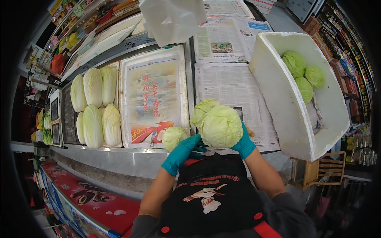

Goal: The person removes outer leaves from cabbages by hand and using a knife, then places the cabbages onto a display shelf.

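My right hand (245, 142), in a teal glove, is around the right side of a green cabbage head (223, 126) and holds it above the newspaper (235, 83). At the cabbage's upper left, pale leaves (204, 111) stick out; whether they belong to it or to another head, I cannot tell. My left hand (186, 153), gloved alike, is beside the cabbage's lower left with its fingers apart. Just left of that hand, a smaller cabbage (174, 138) sits at the corner of a paper-lined foam tray (153, 101). A wooden handle (250, 131) shows partly behind my right hand.
On the right stands a white foam box (279, 98) with three cabbages (305, 73) inside. Several napa cabbages (98, 107) lie in rows at the left. A white plastic bag (172, 20) hangs over the far edge. A wooden chair (318, 171) is at the lower right.
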Demonstrator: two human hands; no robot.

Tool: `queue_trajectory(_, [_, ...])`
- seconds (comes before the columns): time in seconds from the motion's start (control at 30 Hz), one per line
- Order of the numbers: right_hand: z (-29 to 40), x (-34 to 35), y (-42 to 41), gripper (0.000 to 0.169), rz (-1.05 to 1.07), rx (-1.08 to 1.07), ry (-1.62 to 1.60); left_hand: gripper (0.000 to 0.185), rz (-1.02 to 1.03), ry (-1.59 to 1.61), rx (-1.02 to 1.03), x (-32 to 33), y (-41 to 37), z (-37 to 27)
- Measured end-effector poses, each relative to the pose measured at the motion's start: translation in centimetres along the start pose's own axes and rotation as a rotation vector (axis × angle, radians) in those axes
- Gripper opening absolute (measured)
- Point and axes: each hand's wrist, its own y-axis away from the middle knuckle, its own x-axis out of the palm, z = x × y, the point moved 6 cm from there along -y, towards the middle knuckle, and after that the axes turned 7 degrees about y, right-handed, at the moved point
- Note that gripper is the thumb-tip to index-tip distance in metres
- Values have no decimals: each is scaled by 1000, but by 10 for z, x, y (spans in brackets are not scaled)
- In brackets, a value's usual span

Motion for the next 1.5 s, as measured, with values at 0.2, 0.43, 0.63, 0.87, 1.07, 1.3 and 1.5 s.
queue_trajectory(0.2, [8,9,30,62,77,-56,412,61,-70,-307,682,23,1,-65])
queue_trajectory(0.43, [15,66,68,82,58,383,396,65,371,842,217,23,-24,-40])
queue_trajectory(0.63, [22,72,49,58,-138,161,940,63,510,1136,255,-39,-71,44])
queue_trajectory(0.87, [3,54,46,61,-68,-79,656,87,-69,675,215,-9,15,-10])
queue_trajectory(1.07, [-17,80,64,55,-29,358,873,89,256,704,256,-27,14,-16])
queue_trajectory(1.3, [69,-94,47,49,-900,-202,2257,84,417,1303,199,-59,-11,66])
queue_trajectory(1.5, [61,-168,38,35,-770,143,2367,67,139,904,155,-56,9,24])
